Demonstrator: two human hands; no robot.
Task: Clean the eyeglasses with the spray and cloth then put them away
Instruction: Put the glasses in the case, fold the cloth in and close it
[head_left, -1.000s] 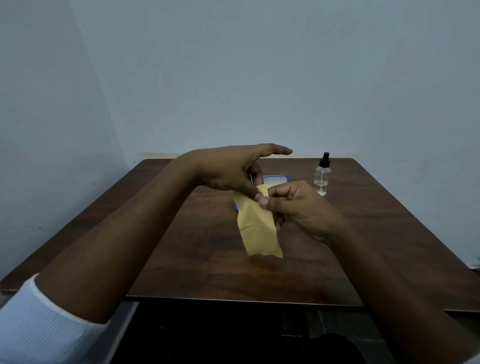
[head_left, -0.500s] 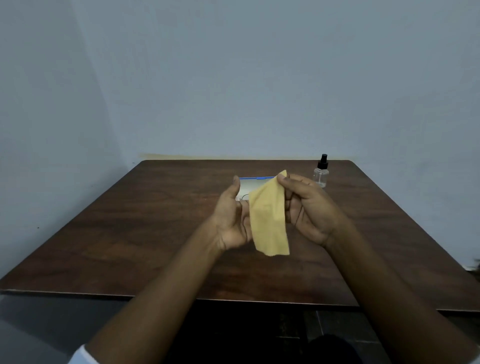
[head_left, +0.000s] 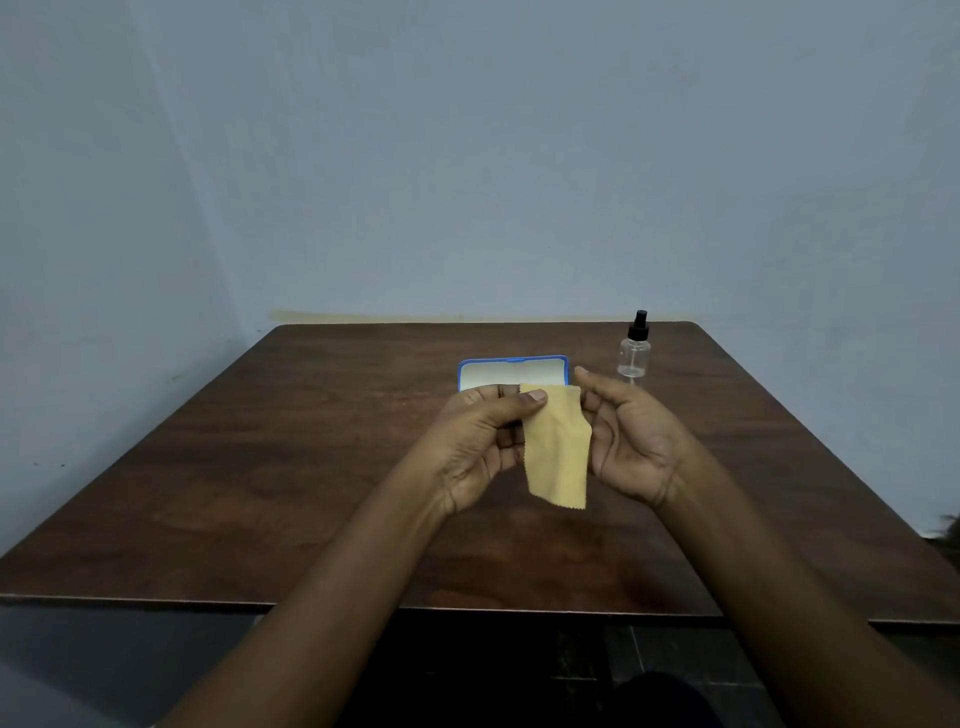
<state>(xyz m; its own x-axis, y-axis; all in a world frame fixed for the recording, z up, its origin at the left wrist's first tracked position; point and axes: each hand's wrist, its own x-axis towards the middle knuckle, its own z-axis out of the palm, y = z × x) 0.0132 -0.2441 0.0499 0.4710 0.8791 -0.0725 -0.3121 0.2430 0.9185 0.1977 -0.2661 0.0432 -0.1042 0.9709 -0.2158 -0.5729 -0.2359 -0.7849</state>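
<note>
So, cloth (head_left: 557, 452): yellow, hanging limp above the counter (head_left: 311, 467), between both hands; seemingly being readied for wiping.
Left hand (head_left: 483, 447): thumb and fingers pinch the cloth's top corner, so it drapes freely.
Right hand (head_left: 628, 441): loosely spread, palm toward the cloth's edge; touching or not, I cannot tell; probably poised to take hold.
Eyeglasses: not visible; perhaps hidden behind the hands.
Case (head_left: 511, 359): blue-rimmed, lying open beyond the hands; likely awaiting the glasses.
Spray bottle (head_left: 634, 356): upright, right of the case, apart.
</note>
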